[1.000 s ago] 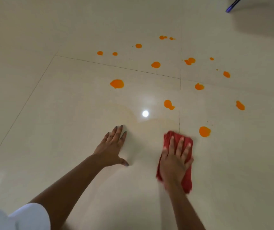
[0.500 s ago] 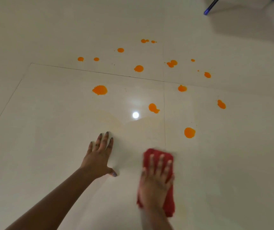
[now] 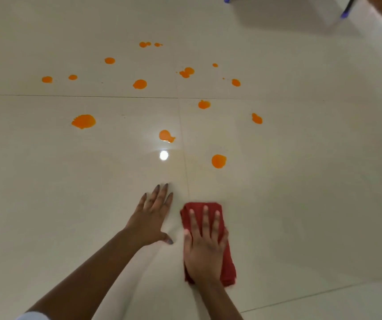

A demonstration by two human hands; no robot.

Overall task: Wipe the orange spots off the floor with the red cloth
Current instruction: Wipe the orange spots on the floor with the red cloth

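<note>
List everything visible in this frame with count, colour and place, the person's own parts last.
orange spots: about sixteen, orange, scattered over the floor ahead of both hands, none under the cloth
red cloth: one, red, folded, flat on the floor at lower centre
floor: cream glossy tiles with dark grout lines and a bright light reflection
furniture legs: two, blue-tipped, top right edge
left hand: open, palm flat on the floor beside the cloth
right hand: fingers spread, pressing down on the cloth
</note>
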